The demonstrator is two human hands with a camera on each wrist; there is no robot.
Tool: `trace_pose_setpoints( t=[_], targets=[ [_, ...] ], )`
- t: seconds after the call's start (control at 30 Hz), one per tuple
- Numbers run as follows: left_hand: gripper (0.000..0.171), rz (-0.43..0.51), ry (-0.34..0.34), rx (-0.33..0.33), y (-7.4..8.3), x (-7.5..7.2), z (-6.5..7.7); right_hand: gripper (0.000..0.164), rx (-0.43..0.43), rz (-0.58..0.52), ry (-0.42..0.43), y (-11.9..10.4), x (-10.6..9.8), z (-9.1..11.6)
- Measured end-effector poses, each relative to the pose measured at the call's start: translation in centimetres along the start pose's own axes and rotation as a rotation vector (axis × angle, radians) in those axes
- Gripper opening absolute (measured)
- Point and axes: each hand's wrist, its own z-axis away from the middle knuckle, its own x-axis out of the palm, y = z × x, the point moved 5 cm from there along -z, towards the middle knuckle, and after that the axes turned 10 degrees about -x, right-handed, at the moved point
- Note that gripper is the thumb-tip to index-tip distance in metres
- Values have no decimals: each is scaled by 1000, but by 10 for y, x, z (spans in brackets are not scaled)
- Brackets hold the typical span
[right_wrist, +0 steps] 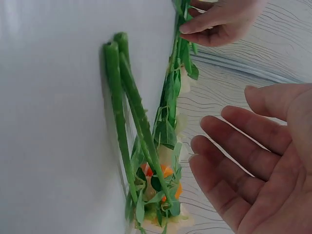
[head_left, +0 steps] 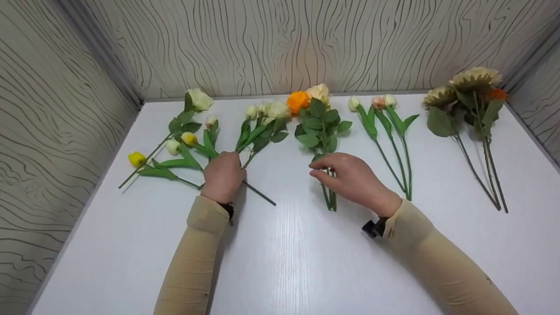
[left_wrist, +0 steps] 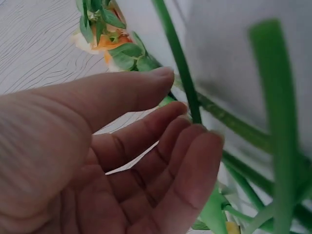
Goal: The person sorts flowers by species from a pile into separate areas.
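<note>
My left hand (head_left: 224,175) is low over crossing stems on the left of the table. In the left wrist view its fingers are loosely bent, a small gap parts thumb from fingertips, and a green stem (left_wrist: 183,63) passes just beyond them. Around it lie a yellow tulip (head_left: 189,138), a white tulip (head_left: 173,147) and a white-flowered bunch (head_left: 267,116). My right hand (head_left: 352,177) hovers above the stems of a rose bunch (head_left: 318,122) with orange and cream blooms. Its fingers are spread and hold nothing in the right wrist view, beside bare stem ends (right_wrist: 117,63).
Tulips (head_left: 389,118) in white and pink lie right of my right hand. Large cream flowers (head_left: 474,81) with an orange one rest at the far right. Another yellow tulip (head_left: 136,159) and a white rose (head_left: 200,99) lie far left. A patterned wall (head_left: 280,48) stands behind the table.
</note>
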Motion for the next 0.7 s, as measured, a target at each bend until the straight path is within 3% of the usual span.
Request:
trace_pose_setpoints(
  t=[0.27, 0.7],
  targets=[
    [17, -38, 49, 3, 1, 6, -2, 23, 53, -111, 48, 10, -9, 5],
    [28, 50, -30, -41, -13, -8, -5, 23, 65, -144, 81, 14, -10, 6]
  ],
)
